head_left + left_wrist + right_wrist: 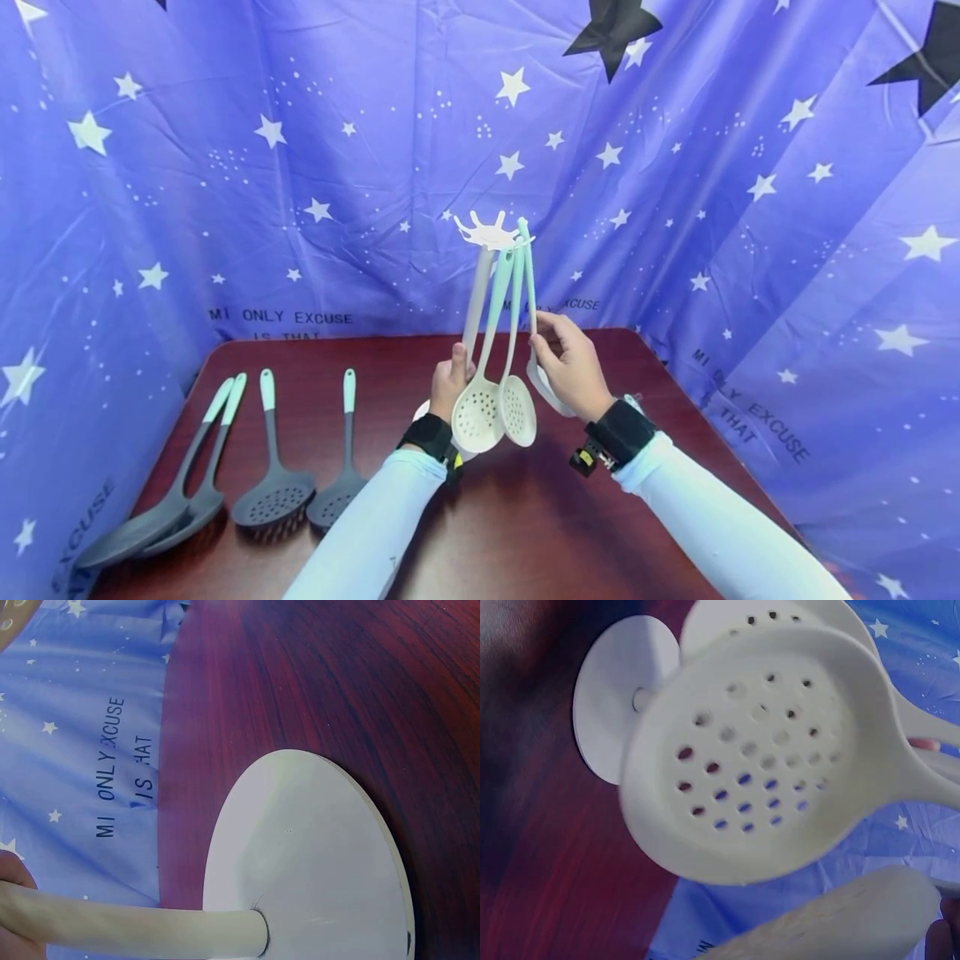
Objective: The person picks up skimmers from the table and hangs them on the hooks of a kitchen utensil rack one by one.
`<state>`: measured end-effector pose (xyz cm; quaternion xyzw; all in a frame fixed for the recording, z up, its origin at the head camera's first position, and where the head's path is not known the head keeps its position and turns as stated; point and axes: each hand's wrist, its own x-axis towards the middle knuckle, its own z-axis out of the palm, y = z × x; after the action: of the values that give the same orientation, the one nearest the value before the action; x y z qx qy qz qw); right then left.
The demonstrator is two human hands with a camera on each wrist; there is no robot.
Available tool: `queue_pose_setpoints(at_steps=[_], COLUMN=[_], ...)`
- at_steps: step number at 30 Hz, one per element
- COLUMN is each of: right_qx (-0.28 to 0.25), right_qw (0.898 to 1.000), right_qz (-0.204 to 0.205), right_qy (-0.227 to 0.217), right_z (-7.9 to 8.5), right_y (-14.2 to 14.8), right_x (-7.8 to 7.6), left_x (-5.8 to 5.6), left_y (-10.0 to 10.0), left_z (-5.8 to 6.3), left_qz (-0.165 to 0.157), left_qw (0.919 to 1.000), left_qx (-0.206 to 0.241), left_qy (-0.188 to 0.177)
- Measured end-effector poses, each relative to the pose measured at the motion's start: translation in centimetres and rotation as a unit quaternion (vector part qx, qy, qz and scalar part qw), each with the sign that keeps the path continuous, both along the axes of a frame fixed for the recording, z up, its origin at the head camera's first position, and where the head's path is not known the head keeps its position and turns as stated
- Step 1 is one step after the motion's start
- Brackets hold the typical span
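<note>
A white utensil rack (pixel 487 233) with a pronged top stands on a round base (pixel 315 847). My left hand (pixel 447 385) grips its pole (pixel 150 930). Two cream skimmers with mint handles hang from the prongs, a larger skimmer (pixel 478 417) and another skimmer (pixel 517 410) beside it. My right hand (pixel 573 362) pinches a third mint-handled utensil (pixel 551 392) by the lower handle; its handle end is up at the prongs, but whether it is hooked I cannot tell. In the right wrist view its pale head (pixel 847 922) shows perforations, partly cut off by the frame.
On the left of the dark red table (pixel 585 533) lie several grey utensils with mint handles: a skimmer (pixel 273 500), another skimmer (pixel 337 496) partly behind my left sleeve, and two overlapping utensils (pixel 138 529). A blue star-patterned curtain (pixel 405 167) surrounds the table.
</note>
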<state>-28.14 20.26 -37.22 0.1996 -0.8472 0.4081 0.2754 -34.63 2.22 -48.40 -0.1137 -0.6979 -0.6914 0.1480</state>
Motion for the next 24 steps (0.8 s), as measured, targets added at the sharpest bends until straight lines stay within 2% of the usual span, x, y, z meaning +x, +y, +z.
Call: queue_pose_setpoints(at_steps=[3,14,19,24], right_qx=[0.002,0.028,0.056,0.085], right_qw=[1.0,0.998,0.993,0.982], right_qz=[0.003,-0.053,-0.091,-0.132], right_qy=[-0.005,-0.002,-0.043,-0.103], right_z=[-0.8,-3.2,-5.6,-8.5], right_y=[-0.1,1.2,3.1,5.8], right_x=[0.0,0.1,-0.4,-0.7], left_x=[0.0,-0.2,-0.2,-0.2], left_y=[0.0,0.1,0.1,0.2], left_z=[0.0,-0.2,-0.1,-0.1], left_qz=[0.0,0.005,0.004,0.008], left_qw=[1.0,0.9999,0.9999,0.9998], left_qx=[0.001,0.006,0.011,0.01], left_qy=[-0.001,0.011,0.009,0.013])
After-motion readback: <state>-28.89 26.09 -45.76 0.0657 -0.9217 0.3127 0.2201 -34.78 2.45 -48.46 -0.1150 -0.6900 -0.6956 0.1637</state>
